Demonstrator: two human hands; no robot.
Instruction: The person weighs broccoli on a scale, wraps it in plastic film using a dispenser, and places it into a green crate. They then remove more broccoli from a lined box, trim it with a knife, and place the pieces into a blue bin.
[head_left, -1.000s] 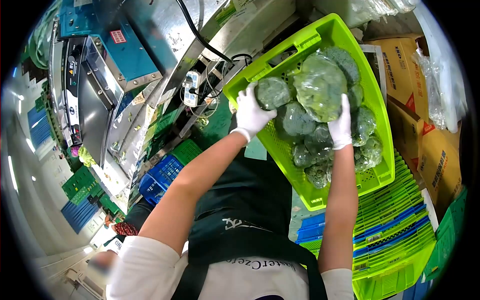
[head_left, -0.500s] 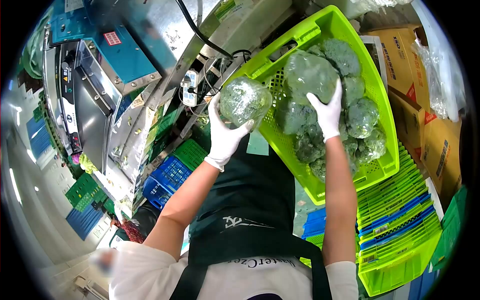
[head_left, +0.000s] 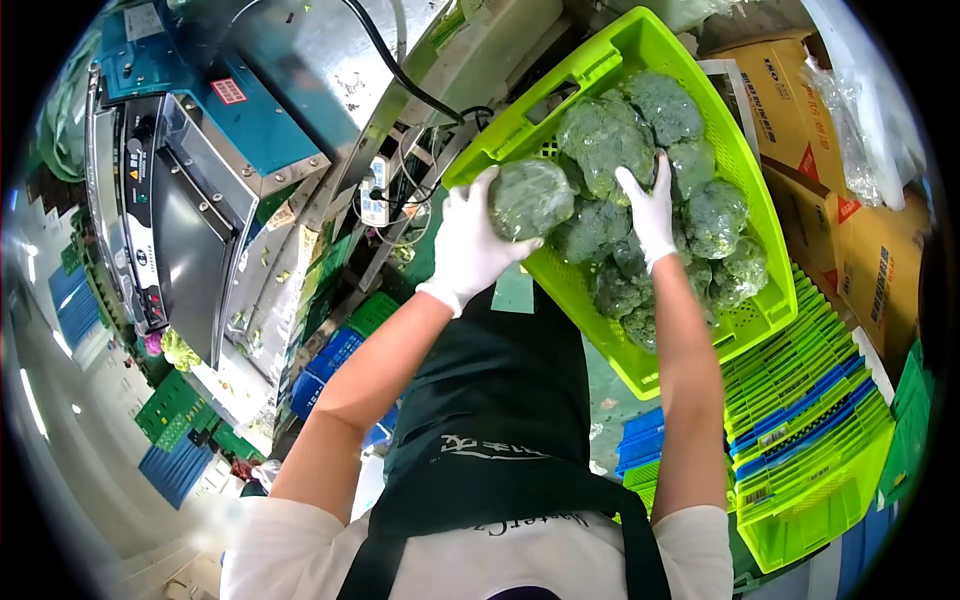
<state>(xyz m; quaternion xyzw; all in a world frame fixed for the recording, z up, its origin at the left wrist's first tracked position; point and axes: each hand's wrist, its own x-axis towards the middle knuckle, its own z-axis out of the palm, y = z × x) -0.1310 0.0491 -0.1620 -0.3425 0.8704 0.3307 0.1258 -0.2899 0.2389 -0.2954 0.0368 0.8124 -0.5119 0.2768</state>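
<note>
While the L hand [head_left: 465, 245] curves thumb and fingers round a wrapped broccoli head [head_left: 530, 200], some fingertips are hidden behind it; grip closed on item. Said head is over the L edge of the lime crate [head_left: 590, 68]; contact w/ rim can't be confirmed. R hand [head_left: 652, 212], over the crate's contents, has thumb and fingers parted in a V at the lower R edge of the large broccoli head [head_left: 604, 150]; thumb touches, but whether the fingers pinch can't be told.

Other heads [head_left: 716, 220] lie heaped below and to R; lower ones part. covered, exact qty unclear. Film on several hard to make out.

Edges: crate lies at a slant, top corner near upper frame limit. Bare perforated base shows at lower R, a small open area. Stacked crates [head_left: 800, 430] just beside lower R rim, cardboard boxes [head_left: 775, 110] near R side; little clearance there. More room on L, btwn L hand and power strip [head_left: 374, 190] w/ loose cables. Machine [head_left: 180, 215] well apart, far L, part. lost in dark lens border.
</note>
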